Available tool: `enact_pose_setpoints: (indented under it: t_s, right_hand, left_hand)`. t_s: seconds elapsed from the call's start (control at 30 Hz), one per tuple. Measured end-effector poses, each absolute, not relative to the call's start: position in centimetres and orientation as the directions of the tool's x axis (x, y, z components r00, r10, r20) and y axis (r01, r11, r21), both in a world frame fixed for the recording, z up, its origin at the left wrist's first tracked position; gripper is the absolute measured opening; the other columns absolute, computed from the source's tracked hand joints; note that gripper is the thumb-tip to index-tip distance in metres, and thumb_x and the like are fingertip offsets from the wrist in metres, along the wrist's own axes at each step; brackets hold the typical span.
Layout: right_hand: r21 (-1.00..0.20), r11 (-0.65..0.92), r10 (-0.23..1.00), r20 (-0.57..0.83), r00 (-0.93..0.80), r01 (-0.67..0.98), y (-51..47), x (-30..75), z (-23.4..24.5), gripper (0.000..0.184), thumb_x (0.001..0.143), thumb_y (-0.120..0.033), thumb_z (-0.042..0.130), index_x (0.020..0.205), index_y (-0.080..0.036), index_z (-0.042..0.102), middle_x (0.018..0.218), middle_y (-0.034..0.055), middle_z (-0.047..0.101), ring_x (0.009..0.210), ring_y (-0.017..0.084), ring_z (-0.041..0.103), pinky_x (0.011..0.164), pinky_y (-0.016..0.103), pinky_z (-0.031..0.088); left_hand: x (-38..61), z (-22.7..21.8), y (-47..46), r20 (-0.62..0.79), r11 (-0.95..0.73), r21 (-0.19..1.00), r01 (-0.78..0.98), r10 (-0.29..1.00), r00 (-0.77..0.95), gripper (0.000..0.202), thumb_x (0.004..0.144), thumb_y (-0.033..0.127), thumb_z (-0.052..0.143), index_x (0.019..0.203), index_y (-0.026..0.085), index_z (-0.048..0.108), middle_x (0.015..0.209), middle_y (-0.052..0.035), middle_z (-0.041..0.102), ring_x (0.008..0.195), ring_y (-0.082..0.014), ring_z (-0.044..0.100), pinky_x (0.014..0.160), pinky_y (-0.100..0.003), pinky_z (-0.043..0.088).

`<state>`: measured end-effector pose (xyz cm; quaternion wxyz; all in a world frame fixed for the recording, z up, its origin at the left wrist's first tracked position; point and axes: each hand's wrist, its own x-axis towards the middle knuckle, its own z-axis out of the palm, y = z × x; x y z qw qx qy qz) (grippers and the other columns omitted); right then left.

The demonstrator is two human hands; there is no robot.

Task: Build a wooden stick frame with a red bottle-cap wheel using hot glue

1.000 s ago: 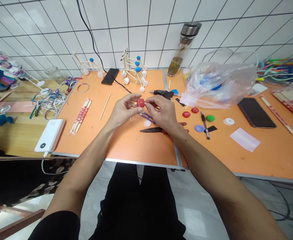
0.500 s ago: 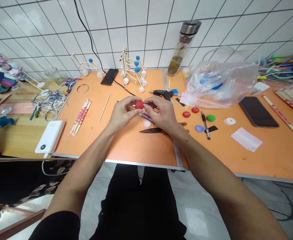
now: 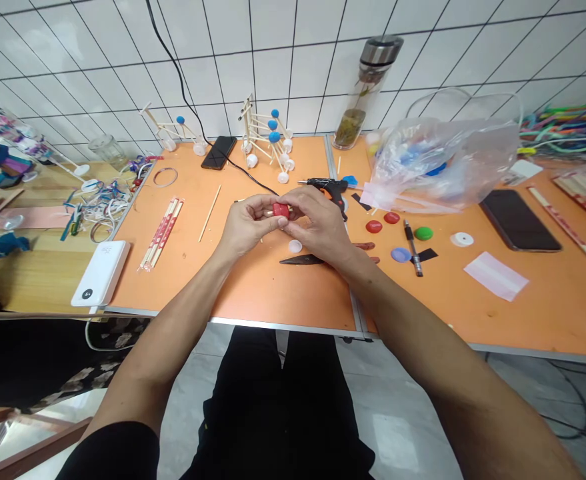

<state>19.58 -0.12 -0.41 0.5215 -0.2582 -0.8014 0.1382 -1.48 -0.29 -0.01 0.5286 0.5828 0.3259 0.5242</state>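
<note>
Above the table's middle, my left hand (image 3: 245, 227) and my right hand (image 3: 321, 221) meet around a small red bottle cap piece (image 3: 281, 210). It looks like red caps set face to face, with a pale stick end showing at its left. The fingers and thumbs of both hands pinch it from either side, and they cover part of it. Just beyond my right hand lies a black and orange glue gun (image 3: 325, 185). Dark pointed pliers (image 3: 300, 260) with reddish handles lie partly under my right wrist, near a pale round disc (image 3: 295, 246).
Stick models with blue caps (image 3: 273, 137) stand at the back. On the right lie red caps (image 3: 373, 227), a green cap (image 3: 423, 233), a pen (image 3: 413, 247), a phone (image 3: 520, 220) and a plastic bag (image 3: 453, 167). Wrapped chopsticks (image 3: 161, 233) and a power bank (image 3: 101, 273) lie left.
My right hand has shifted slightly left and closed in farther over the red cap piece. The left hand stays almost in place. The view has moved a little.
</note>
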Motion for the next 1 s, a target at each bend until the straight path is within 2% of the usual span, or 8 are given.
enact_pose_setpoints:
  t_s: [0.1, 0.23, 0.37, 0.5, 0.63, 0.77, 0.93, 1.0]
  right_hand:
    - [-0.462, 0.835, 0.542, 0.782, -0.307, 0.298, 0.0, 19.6, -0.7, 0.019, 0.111, -0.038, 0.076, 0.129, -0.034, 0.082, 0.126, 0.0085, 0.083, 0.115, 0.03, 0.078, 0.094, 0.048, 0.068]
    - [-0.466, 0.808, 0.576, 0.753, -0.319, 0.36, 0.1, 19.7, -0.9, 0.018, 0.111, -0.04, 0.073, 0.125, -0.033, 0.082, 0.126, 0.0086, 0.085, 0.115, 0.032, 0.079, 0.101, 0.052, 0.067]
    - [-0.461, 0.802, 0.584, 0.738, -0.337, 0.38, 0.1, 19.6, -0.9, 0.017, 0.112, -0.039, 0.071, 0.125, -0.031, 0.08, 0.126, 0.0091, 0.084, 0.116, 0.032, 0.079, 0.103, 0.05, 0.066]
    - [-0.447, 0.801, 0.584, 0.73, -0.356, 0.398, 0.0, 19.7, -0.8, 0.015, 0.111, -0.035, 0.07, 0.123, -0.031, 0.079, 0.127, 0.0091, 0.084, 0.118, 0.031, 0.078, 0.105, 0.049, 0.066]
    - [-0.457, 0.781, 0.612, 0.696, -0.376, 0.425, 0.1, 20.1, -0.7, 0.018, 0.11, -0.039, 0.072, 0.124, -0.03, 0.078, 0.125, 0.0105, 0.082, 0.118, 0.034, 0.077, 0.106, 0.051, 0.065]
    - [-0.453, 0.774, 0.62, 0.682, -0.387, 0.442, 0.4, 20.3, -1.1, 0.024, 0.109, -0.042, 0.077, 0.128, -0.028, 0.078, 0.127, 0.0125, 0.082, 0.117, 0.035, 0.076, 0.104, 0.051, 0.064]
    - [-0.404, 0.803, 0.57, 0.735, -0.367, 0.439, 0.6, 20.0, -1.8, 0.029, 0.107, -0.037, 0.081, 0.133, -0.024, 0.077, 0.119, 0.0113, 0.083, 0.099, 0.031, 0.077, 0.095, 0.047, 0.063]
    - [-0.393, 0.806, 0.561, 0.746, -0.36, 0.442, 0.6, 19.8, -1.9, 0.026, 0.108, -0.036, 0.081, 0.131, -0.024, 0.077, 0.116, 0.0104, 0.083, 0.099, 0.031, 0.077, 0.094, 0.047, 0.062]
  left_hand:
    - [-1.2, 0.0, -0.5, 0.241, -0.198, 0.962, -0.19, 0.942, 0.232, 0.057, 0.064, 0.05, 0.117, 0.107, 0.023, 0.091, 0.107, -0.0069, 0.092, 0.1, -0.024, 0.089, 0.101, -0.039, 0.07]
    - [-1.0, 0.0, -0.7, 0.203, -0.164, 0.968, -0.188, 0.955, 0.215, 0.056, 0.063, 0.05, 0.117, 0.106, 0.023, 0.093, 0.106, -0.0073, 0.093, 0.101, -0.0251, 0.089, 0.102, -0.04, 0.07]
    - [-0.9, 0.4, -0.7, 0.163, -0.126, 0.976, -0.176, 0.962, 0.219, 0.058, 0.059, 0.052, 0.118, 0.102, 0.023, 0.093, 0.101, -0.0078, 0.092, 0.1, -0.0262, 0.089, 0.099, -0.04, 0.071]
    - [-0.9, 0.7, -0.7, 0.123, -0.087, 0.983, -0.165, 0.968, 0.221, 0.061, 0.055, 0.054, 0.118, 0.099, 0.021, 0.092, 0.099, -0.008, 0.092, 0.092, -0.0238, 0.088, 0.089, -0.035, 0.071]
    - [-1.2, 1.0, -0.7, 0.049, -0.013, 0.99, -0.144, 0.966, 0.253, 0.063, 0.064, 0.066, 0.113, 0.102, 0.022, 0.091, 0.101, -0.0077, 0.092, 0.087, -0.0196, 0.086, 0.079, -0.029, 0.069]
    - [-1.8, 0.9, -0.4, -0.008, 0.048, 0.989, -0.139, 0.96, 0.278, 0.063, 0.07, 0.07, 0.109, 0.101, 0.02, 0.085, 0.105, -0.0071, 0.09, 0.083, -0.0158, 0.084, 0.079, -0.027, 0.071]
    - [-1.8, 0.9, -0.5, -0.061, 0.095, 0.988, -0.118, 0.963, 0.263, 0.065, 0.07, 0.074, 0.107, 0.094, 0.019, 0.082, 0.095, -0.0055, 0.087, 0.082, -0.016, 0.085, 0.076, -0.024, 0.07]
    - [-1.5, 1.1, -0.8, -0.065, 0.096, 0.988, -0.121, 0.968, 0.243, 0.066, 0.069, 0.075, 0.107, 0.091, 0.019, 0.081, 0.092, -0.0041, 0.086, 0.08, -0.0142, 0.083, 0.075, -0.022, 0.069]
